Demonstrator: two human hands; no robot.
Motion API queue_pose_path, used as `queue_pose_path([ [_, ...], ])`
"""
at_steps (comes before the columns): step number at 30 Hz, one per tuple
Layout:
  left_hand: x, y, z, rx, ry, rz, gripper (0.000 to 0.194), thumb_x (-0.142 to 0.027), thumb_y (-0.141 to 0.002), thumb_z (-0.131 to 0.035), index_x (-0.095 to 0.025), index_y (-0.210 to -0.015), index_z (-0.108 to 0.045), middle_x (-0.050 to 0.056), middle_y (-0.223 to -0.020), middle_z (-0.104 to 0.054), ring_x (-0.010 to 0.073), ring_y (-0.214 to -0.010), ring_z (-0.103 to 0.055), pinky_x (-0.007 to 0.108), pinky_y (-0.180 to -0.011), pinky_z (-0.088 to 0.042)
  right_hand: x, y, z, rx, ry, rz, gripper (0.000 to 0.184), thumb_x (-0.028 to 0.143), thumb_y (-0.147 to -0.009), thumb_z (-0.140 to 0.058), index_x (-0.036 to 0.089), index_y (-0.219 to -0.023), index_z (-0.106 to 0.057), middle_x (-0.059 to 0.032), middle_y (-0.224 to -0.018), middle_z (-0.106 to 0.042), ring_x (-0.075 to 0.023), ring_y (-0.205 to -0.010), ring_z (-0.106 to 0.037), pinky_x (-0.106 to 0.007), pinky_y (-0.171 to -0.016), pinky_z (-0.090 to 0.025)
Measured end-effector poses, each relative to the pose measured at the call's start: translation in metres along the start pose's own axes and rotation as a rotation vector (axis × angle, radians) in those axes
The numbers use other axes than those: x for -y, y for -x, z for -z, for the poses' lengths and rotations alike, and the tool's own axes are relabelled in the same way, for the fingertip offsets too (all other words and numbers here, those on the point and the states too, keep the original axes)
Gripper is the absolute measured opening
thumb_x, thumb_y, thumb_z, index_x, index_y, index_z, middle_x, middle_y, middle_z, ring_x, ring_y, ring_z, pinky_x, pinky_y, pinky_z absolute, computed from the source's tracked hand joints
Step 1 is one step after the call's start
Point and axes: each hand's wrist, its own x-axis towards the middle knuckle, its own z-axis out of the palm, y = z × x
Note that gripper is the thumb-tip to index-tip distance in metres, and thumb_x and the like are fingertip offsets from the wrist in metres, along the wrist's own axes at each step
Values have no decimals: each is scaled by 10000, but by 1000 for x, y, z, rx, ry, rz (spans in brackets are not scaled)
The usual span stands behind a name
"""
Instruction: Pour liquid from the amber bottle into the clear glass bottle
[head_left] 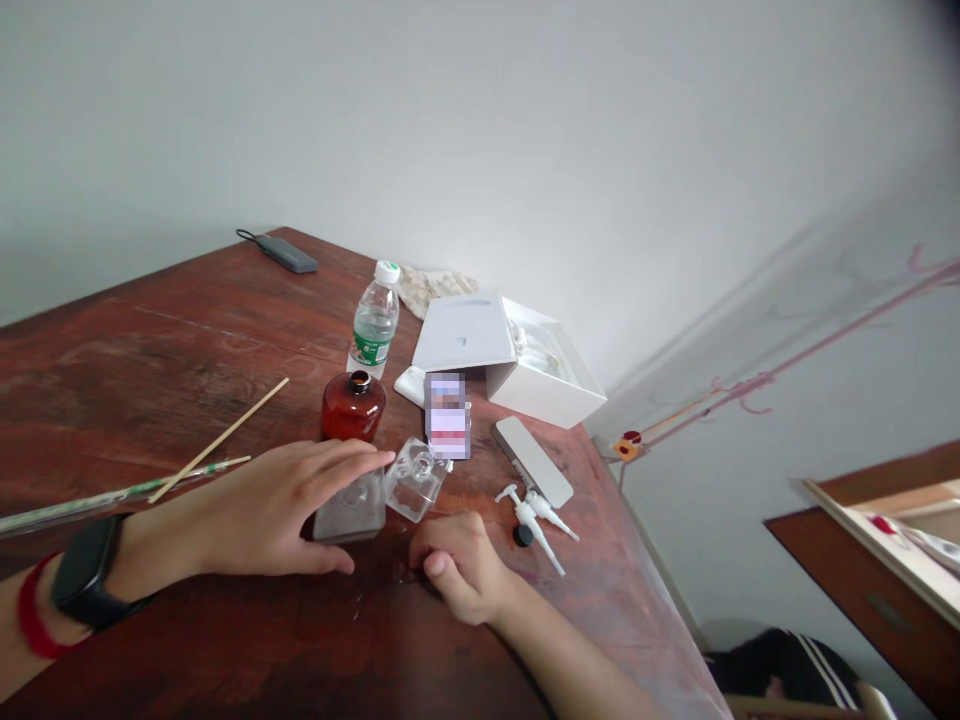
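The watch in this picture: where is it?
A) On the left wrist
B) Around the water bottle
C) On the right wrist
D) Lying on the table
A. The watch is strapped to the wrist of the left hand, next to a red band.

On the wooden table I had a square bottle just left of a glass bottle, with a round bottle behind them. Further back stood a water bottle, an open box to its right. Two pump dispensers lay right of the glass bottle (a blurred card stood between the round bottle and the box, unreadable from my end).
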Motion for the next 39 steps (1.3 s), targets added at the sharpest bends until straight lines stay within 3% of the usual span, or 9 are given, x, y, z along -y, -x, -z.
queue_pose_path([
  [6,4,0,3,151,14,110,1171,-330,-765,-984,-270,-1725,-315,180,-1608,-634,397,-1377,-706,510,-1135,-604,2,-5,1,11,-8,16,649,615,-1181,-262,225,-785,-596,-3,-627,-620,-141,-522,-544,-269,-533,-419],
  [12,4,-4,10,253,-5,155,1045,-409,-810,-951,-254,-1681,-395,152,-1624,-627,364,-1399,-692,479,-1210,-545,1,-6,3,127,-59,-56,679,695,-1150,-243,222,-789,-569,-13,-631,-600,-150,-537,-533,-271,-544,-407],
  [16,9,-2,7,220,-28,122,1003,-427,-833,-924,-299,-1676,-395,106,-1593,-654,354,-1385,-700,465,-1201,-552,0,-7,4,158,-77,-61,679,709,-1145,-259,223,-777,-557,-14,-642,-598,-152,-560,-533,-268,-554,-397],
  [24,9,-2,11,313,-62,160,1441,-382,-620,-1098,-398,-1734,-184,132,-1703,-533,397,-1472,-626,550,-1230,-524,-2,-8,3,158,-31,-10,643,662,-1163,-308,210,-814,-605,-12,-653,-633,-143,-544,-531,-271,-549,-365],
  [27,5,-4,13,322,-25,170,1434,-430,-637,-1093,-419,-1731,-165,120,-1718,-517,385,-1496,-607,547,-1235,-521,-1,-9,3,128,-38,10,655,663,-1163,-308,207,-798,-603,-7,-640,-627,-135,-525,-512,-270,-539,-351],
  [32,4,-2,11,282,6,181,1362,-542,-664,-1057,-352,-1728,-230,141,-1667,-582,401,-1443,-654,554,-1242,-512,-1,-10,2,108,-33,7,658,656,-1165,-321,201,-784,-603,-2,-621,-618,-129,-511,-497,-268,-533,-346],
  [39,4,-3,13,308,13,183,1376,-470,-655,-1079,-356,-1719,-215,138,-1683,-564,388,-1471,-632,548,-1262,-492,-2,-9,1,129,-33,-19,649,638,-1171,-320,196,-797,-611,-7,-638,-626,-132,-523,-504,-279,-548,-341],
])
